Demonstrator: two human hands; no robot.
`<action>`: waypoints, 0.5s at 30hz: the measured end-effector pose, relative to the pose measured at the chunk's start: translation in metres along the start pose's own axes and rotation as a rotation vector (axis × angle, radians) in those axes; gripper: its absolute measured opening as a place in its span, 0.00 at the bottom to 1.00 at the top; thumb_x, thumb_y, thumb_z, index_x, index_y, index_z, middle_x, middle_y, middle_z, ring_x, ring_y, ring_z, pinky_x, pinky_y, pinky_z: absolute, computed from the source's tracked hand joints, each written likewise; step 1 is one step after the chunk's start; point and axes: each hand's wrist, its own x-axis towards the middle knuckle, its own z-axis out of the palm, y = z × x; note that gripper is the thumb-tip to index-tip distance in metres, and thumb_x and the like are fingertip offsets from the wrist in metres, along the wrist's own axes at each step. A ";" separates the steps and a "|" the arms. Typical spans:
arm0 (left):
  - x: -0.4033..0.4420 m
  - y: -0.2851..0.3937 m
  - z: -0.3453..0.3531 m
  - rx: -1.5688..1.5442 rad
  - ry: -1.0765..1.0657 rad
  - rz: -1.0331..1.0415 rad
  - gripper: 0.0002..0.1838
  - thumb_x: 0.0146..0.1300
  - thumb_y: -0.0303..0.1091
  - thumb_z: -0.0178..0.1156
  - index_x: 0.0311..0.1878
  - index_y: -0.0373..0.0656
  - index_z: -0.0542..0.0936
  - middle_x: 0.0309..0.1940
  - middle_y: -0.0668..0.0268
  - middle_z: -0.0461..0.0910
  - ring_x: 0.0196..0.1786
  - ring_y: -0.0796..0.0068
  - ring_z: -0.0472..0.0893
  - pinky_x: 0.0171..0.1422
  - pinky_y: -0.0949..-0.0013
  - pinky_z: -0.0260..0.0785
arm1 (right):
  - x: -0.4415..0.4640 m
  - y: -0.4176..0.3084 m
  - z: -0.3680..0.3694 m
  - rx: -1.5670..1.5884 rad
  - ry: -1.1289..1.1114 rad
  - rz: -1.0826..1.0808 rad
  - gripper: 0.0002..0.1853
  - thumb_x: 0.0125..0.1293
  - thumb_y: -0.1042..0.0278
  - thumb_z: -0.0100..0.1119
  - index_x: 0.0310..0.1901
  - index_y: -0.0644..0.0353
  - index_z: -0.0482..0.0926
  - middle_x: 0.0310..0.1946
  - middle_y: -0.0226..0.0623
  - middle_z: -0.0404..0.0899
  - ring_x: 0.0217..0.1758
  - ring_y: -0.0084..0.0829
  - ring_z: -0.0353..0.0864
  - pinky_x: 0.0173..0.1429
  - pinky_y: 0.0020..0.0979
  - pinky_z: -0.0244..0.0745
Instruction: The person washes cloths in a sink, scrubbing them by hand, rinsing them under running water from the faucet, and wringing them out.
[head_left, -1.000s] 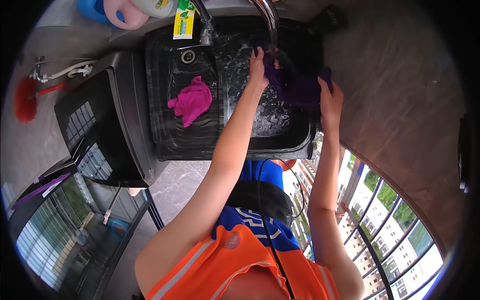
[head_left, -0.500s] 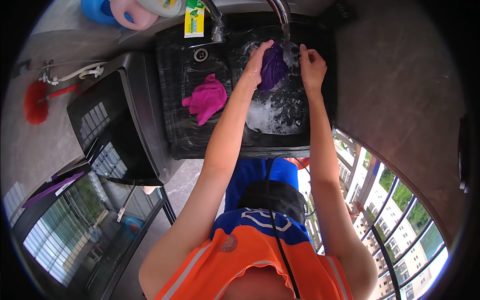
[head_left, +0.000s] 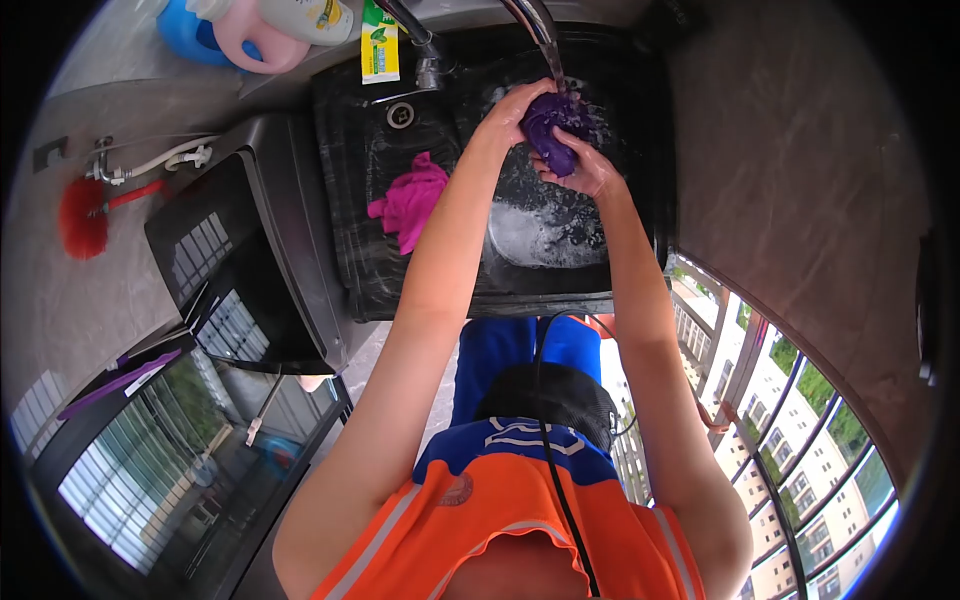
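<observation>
A wet purple cloth (head_left: 548, 128), bunched up, is under water running from the faucet (head_left: 537, 28). My left hand (head_left: 512, 112) grips its upper left side. Around its lower right end, my right hand (head_left: 586, 170) is closed, with the thumb on top. Both hands are over the right basin of the black sink (head_left: 550, 298), where white suds (head_left: 530, 238) float. On the ribbed left part of the sink lies a crumpled magenta cloth (head_left: 410, 202), touched by neither hand.
A yellow and green packet (head_left: 380, 52) lies at the sink's back edge near a second faucet (head_left: 428, 68). Bottles (head_left: 308, 18) stand at the back left. A dark appliance (head_left: 245, 260) and a red brush (head_left: 84, 218) are on the left. A barred window (head_left: 790, 440) is at the lower right.
The purple cloth was stretched between my hands, then hung from my left hand with my right hand apart. Now it is bunched, and my right hand has moved in left and taken hold of it.
</observation>
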 end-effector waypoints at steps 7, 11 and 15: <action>0.011 -0.005 -0.009 0.123 -0.050 0.001 0.15 0.57 0.35 0.63 0.45 0.38 0.80 0.37 0.61 0.81 0.38 0.70 0.81 0.45 0.66 0.76 | -0.014 -0.001 -0.012 0.566 -0.521 -0.021 0.52 0.53 0.18 0.43 0.69 0.55 0.60 0.68 0.49 0.62 0.66 0.58 0.64 0.58 0.64 0.66; 0.002 0.004 0.001 0.441 0.045 -0.009 0.17 0.53 0.35 0.67 0.45 0.37 0.81 0.40 0.62 0.82 0.38 0.72 0.81 0.45 0.68 0.75 | 0.014 -0.006 -0.022 0.186 -0.434 0.065 0.37 0.59 0.38 0.59 0.59 0.62 0.69 0.54 0.47 0.75 0.54 0.47 0.77 0.52 0.47 0.77; -0.002 0.002 -0.001 0.596 0.170 0.026 0.13 0.53 0.33 0.67 0.41 0.36 0.82 0.34 0.64 0.82 0.35 0.73 0.81 0.42 0.69 0.74 | 0.000 -0.024 0.013 -0.302 0.053 0.141 0.23 0.58 0.60 0.67 0.50 0.64 0.75 0.41 0.38 0.81 0.39 0.30 0.83 0.45 0.30 0.81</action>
